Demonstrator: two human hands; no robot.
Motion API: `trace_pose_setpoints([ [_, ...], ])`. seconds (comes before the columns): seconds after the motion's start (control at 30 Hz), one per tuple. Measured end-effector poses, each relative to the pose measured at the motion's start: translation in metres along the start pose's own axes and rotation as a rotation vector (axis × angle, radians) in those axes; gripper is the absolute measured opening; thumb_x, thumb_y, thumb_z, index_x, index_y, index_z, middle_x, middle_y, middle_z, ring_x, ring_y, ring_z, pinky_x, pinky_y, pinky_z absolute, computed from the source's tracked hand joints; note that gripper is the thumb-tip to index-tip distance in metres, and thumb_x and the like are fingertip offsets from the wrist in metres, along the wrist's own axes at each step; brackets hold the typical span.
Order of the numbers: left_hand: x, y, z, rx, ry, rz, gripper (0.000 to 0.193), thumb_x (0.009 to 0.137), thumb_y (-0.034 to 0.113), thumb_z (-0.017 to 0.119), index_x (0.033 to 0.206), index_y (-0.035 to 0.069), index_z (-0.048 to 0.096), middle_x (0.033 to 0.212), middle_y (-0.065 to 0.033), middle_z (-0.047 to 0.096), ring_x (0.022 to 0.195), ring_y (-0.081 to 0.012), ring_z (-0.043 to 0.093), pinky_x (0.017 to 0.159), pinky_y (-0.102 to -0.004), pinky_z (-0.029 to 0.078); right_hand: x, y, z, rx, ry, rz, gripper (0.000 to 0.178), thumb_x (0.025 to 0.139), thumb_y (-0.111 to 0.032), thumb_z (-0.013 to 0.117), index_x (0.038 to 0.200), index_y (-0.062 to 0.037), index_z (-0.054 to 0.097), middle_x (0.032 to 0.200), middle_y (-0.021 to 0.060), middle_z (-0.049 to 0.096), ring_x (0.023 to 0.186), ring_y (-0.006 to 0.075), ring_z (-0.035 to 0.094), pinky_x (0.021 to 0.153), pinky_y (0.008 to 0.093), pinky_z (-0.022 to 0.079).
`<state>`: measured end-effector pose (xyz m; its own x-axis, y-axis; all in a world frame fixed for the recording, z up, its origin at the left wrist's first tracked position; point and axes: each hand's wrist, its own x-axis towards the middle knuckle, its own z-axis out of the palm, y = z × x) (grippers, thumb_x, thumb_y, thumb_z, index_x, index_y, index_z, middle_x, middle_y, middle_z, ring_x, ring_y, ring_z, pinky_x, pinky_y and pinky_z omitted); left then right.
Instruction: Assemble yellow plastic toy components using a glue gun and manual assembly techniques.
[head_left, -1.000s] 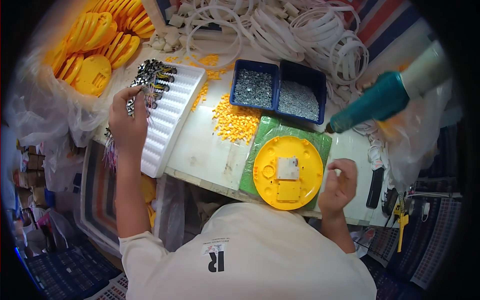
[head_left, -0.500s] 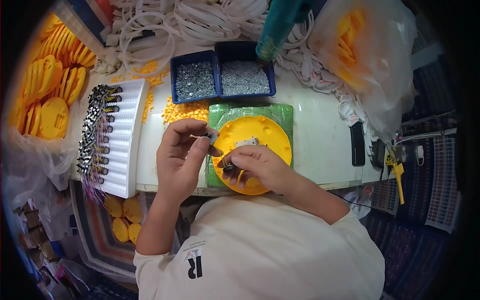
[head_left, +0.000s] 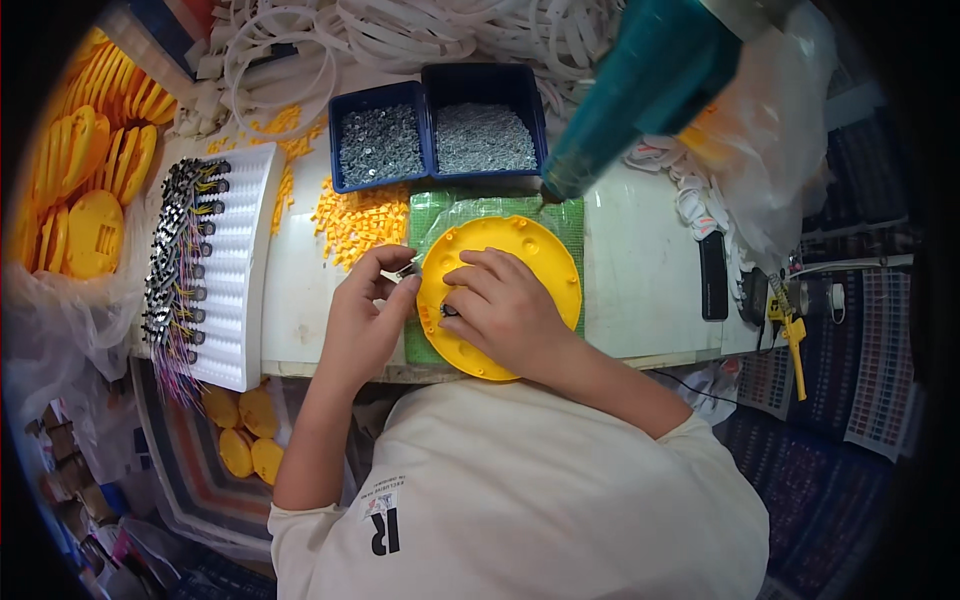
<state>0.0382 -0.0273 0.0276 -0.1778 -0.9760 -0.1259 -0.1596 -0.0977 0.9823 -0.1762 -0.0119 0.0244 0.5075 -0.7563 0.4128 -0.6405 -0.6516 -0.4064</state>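
A round yellow plastic shell point(head_left: 548, 262) lies on a green mat point(head_left: 425, 235) in front of me. My right hand point(head_left: 515, 312) reaches over it, its curled fingers on a small dark round component point(head_left: 450, 311) near the shell's left side; much of that part is hidden. At the shell's left edge, my left hand point(head_left: 368, 318) pinches a small grey metallic piece point(head_left: 407, 268), too small to name surely. Just beyond the shell hangs a teal power screwdriver point(head_left: 640, 95), its tip pointing down to the mat; neither hand touches it.
Two blue bins point(head_left: 378, 135) of small metal parts stand behind the mat. Loose yellow pieces point(head_left: 360, 225) lie beside them. At left, a white foam tray point(head_left: 240, 270) carries wired components. Yellow shells point(head_left: 95, 235) pile at far left; a black phone-like slab point(head_left: 713, 277) lies at right.
My right hand has moved the dark component onto the shell and now covers the white part there. The left hand has drawn slightly left and down. The screwdriver has swung lower into view.
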Motion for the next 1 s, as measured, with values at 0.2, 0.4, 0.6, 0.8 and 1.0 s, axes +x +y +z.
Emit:
trace_pose_setpoints([
  [0.2, -0.002, -0.006, -0.011, 0.134, -0.042, -0.033, 0.034, 0.100, 0.012, 0.069, 0.131, 0.000, 0.062, 0.113, -0.0021, 0.068, 0.086, -0.0068, 0.058, 0.081, -0.0247, 0.051, 0.001, -0.002, 0.000, -0.016, -0.030, 0.032, 0.022, 0.079, -0.022, 0.082, 0.093, -0.0079, 0.072, 0.113, 0.0070, 0.070, 0.115, 0.0311, 0.064, 0.098, 0.0458, 0.052],
  [0.4, 0.022, 0.005, -0.023, 0.381, 0.017, 0.235, 0.036, 0.096, 0.015, 0.074, 0.127, -0.001, 0.063, 0.115, -0.0108, 0.069, 0.091, -0.0199, 0.067, 0.081, -0.0325, 0.054, -0.003, 0.002, -0.002, -0.020, -0.028, 0.049, 0.019, 0.081, -0.020, 0.081, 0.093, -0.0078, 0.072, 0.111, 0.0058, 0.070, 0.111, 0.0302, 0.065, 0.096, 0.0449, 0.052],
  [0.6, 0.089, 0.021, -0.034, 0.596, 0.114, 0.470, 0.033, 0.095, 0.018, 0.074, 0.124, 0.003, 0.066, 0.116, -0.0128, 0.070, 0.099, -0.0284, 0.069, 0.086, -0.0369, 0.055, -0.009, 0.009, -0.007, -0.017, -0.008, 0.065, 0.016, 0.083, -0.019, 0.079, 0.092, -0.0076, 0.073, 0.111, 0.0059, 0.071, 0.110, 0.0299, 0.065, 0.096, 0.0441, 0.052],
  [0.8, 0.169, -0.008, -0.053, 1.067, 0.242, 0.662, 0.022, 0.089, 0.023, 0.077, 0.108, 0.010, 0.075, 0.112, -0.0090, 0.072, 0.103, -0.0309, 0.068, 0.088, -0.0456, 0.053, -0.014, 0.010, -0.007, -0.002, 0.027, 0.063, 0.014, 0.085, -0.019, 0.078, 0.093, -0.0078, 0.073, 0.111, 0.0061, 0.071, 0.109, 0.0300, 0.066, 0.096, 0.0441, 0.052],
  [1.0, 0.172, -0.003, -0.053, 1.178, 0.191, 0.649, 0.016, 0.088, 0.022, 0.078, 0.094, 0.008, 0.076, 0.097, -0.0068, 0.072, 0.096, -0.0302, 0.068, 0.084, -0.0452, 0.050, -0.015, 0.020, -0.025, 0.102, 0.073, 0.055, 0.019, 0.084, -0.017, 0.079, 0.099, -0.0061, 0.073, 0.115, 0.0097, 0.071, 0.109, 0.0319, 0.067, 0.096, 0.0441, 0.053],
])
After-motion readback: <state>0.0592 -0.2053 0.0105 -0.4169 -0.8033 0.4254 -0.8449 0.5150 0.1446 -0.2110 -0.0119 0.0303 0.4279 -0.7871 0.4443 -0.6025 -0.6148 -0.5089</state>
